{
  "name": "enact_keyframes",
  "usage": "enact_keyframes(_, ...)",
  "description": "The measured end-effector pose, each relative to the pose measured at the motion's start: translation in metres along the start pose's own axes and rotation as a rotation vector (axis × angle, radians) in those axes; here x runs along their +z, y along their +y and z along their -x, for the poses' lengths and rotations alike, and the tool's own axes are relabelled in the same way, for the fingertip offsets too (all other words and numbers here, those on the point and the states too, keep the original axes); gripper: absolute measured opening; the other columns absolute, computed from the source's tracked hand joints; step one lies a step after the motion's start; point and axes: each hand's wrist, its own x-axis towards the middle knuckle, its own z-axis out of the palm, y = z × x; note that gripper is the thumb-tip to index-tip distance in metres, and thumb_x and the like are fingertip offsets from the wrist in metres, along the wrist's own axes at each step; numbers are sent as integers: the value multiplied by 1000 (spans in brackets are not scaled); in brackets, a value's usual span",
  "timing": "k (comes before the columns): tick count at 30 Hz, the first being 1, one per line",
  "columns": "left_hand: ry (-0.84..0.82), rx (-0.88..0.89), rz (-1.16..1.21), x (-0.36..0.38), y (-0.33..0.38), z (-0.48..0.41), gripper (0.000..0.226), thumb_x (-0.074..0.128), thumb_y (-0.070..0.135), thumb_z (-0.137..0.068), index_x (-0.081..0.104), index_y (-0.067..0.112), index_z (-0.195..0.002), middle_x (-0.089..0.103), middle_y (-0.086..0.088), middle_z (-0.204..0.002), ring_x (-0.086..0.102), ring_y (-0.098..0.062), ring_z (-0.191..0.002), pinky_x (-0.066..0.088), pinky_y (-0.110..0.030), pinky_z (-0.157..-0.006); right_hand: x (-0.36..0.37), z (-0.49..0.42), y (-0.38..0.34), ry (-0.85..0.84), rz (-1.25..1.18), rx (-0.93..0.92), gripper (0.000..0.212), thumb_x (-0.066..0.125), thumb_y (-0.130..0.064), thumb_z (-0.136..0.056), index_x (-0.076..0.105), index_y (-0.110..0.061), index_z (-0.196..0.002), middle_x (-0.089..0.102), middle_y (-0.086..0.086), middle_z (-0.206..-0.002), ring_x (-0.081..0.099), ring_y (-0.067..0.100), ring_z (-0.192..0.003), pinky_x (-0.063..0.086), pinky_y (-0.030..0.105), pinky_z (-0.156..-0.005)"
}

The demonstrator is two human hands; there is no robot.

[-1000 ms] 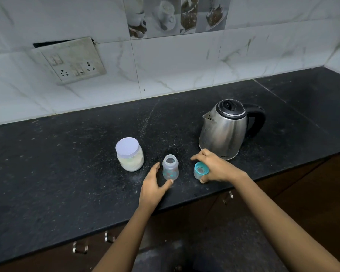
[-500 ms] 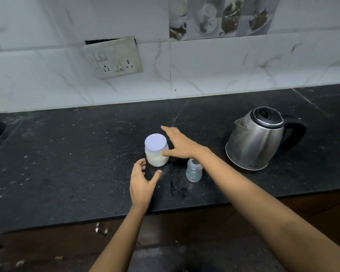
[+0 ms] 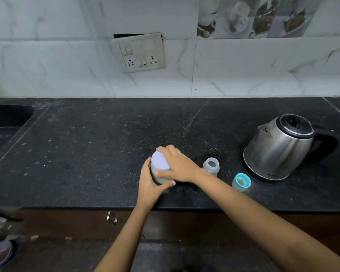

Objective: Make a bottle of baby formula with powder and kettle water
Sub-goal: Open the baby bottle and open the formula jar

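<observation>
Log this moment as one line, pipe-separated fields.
left hand: grips powder jar | right hand: grips jar lid, lid on | bottle: upright, uncapped | cap: on counter beside bottle | kettle: untouched

A home kitchen: black stone counter [image 3: 86, 154], marble-look wall tiles [image 3: 243, 71], sink [image 3: 6, 122], electric kettle [image 3: 279, 148].

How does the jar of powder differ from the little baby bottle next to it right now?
The jar has its white lid on; the bottle is open, its teal cap set down beside it. The left hand grips the jar and the right hand grips its lid; the bottle stands untouched. The jar is wider than the bottle. Both are on the dark counter.
</observation>
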Motion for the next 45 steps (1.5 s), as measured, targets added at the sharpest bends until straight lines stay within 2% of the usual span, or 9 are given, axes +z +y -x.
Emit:
enact_keyframes(7, 22, -18, 66, 5, 14, 0, 94, 91, 27, -57, 33, 56, -125, 49, 24, -126, 48, 12, -112, 40, -3, -80, 6, 3, -19, 139, 352, 84, 106, 30, -85, -64, 37, -11, -140, 45, 13, -122, 50, 33, -98, 42, 43, -84)
enact_keyframes(15, 24, -148, 33, 6, 13, -9, 85, 88, 36, -44, 43, 61, -111, 60, 21, -113, 53, 10, -102, 43, -16, -76, 6, -10, -10, 259, 408, -129, 60, 57, -65, -72, 54, -8, -92, 52, 5, -89, 52, 25, -67, 32, 32, -58)
enact_keyframes(22, 21, -181, 51, 7, 9, -11, 87, 92, 31, -44, 48, 51, -117, 62, 20, -110, 55, 8, -100, 47, -19, -78, 4, -16, -2, 232, 370, -224, 59, 46, -63, -70, 55, -10, -95, 47, 0, -87, 40, 17, -66, 37, 36, -67)
enact_keyframes(27, -93, -174, -64, 0, -2, -21, 84, 92, 44, -38, 49, 53, -109, 59, 20, -113, 48, -18, -124, 48, -42, -96, -23, -23, 4, -66, 454, -524, 55, 48, -51, -71, 54, -15, -113, 51, 0, -100, 45, 19, -82, 35, 35, -75)
enact_keyframes(32, -134, -167, -153, 6, -2, -25, 57, 83, 48, -50, 60, 42, -103, 65, 28, -96, 55, 9, -105, 38, -39, -109, -45, -17, -20, -263, 66, -770, 16, 50, -22, -70, 63, -14, -76, 61, -5, -82, 52, 16, -80, 44, 40, -78)
enact_keyframes(35, -124, -181, -70, 3, 1, -22, 76, 87, 45, -45, 51, 48, -112, 61, 17, -109, 56, -10, -111, 51, -42, -92, -45, -15, -18, -43, 318, -566, 42, 53, -49, -81, 61, -18, -108, 57, -1, -107, 49, 19, -90, 44, 37, -78)
enact_keyframes(39, -108, -131, -9, 0, 4, -17, 86, 89, 44, -44, 45, 54, -118, 58, 22, -113, 49, -15, -119, 45, -42, -98, -41, -24, -25, -325, 779, -249, 78, 57, -65, -78, 39, -14, -133, 44, 10, -122, 58, 31, -88, 39, 35, -61)
enact_keyframes(42, -103, -152, -13, -1, 9, -16, 83, 90, 43, -46, 44, 55, -113, 58, 18, -112, 52, -12, -114, 49, -42, -92, -56, -29, -25, -384, 688, -385, 70, 68, -44, -74, 38, -23, -133, 41, 6, -122, 54, 29, -91, 45, 37, -64)
enact_keyframes(45, -110, -121, -30, -2, 10, -16, 84, 90, 42, -47, 43, 54, -116, 57, 20, -117, 52, -6, -114, 47, -41, -95, -87, -30, -21, -363, 182, -407, 70, 75, -19, -65, 39, -32, -124, 32, -3, -122, 46, 19, -103, 48, 33, -79)
